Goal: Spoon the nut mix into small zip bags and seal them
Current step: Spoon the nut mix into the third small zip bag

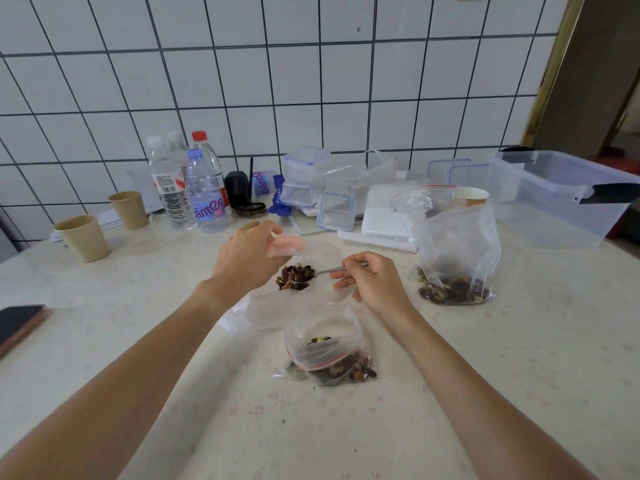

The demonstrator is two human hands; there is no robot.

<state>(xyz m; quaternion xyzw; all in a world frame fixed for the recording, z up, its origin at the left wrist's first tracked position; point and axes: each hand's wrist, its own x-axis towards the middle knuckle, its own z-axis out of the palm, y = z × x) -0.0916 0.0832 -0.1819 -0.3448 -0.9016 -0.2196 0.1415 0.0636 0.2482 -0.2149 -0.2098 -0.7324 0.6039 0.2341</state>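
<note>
My left hand [247,254] pinches the pink-tinted rim of a clear plastic bag [304,299] and holds it open over the table. My right hand [372,280] grips a metal spoon [332,270] whose bowl is heaped with dark nut mix [296,277], inside that bag's mouth. Nearer to me lies a small zip bag [329,351] with a red seal strip, partly filled with nuts, its top loose. To the right stands a larger zip bag [455,258] with nut mix at its bottom.
Two paper cups [85,239] and several water bottles [204,188] stand at the back left. Clear lidded boxes [303,178], white boxes and a big clear tub [568,199] line the back and right. A phone [19,323] lies at the left edge.
</note>
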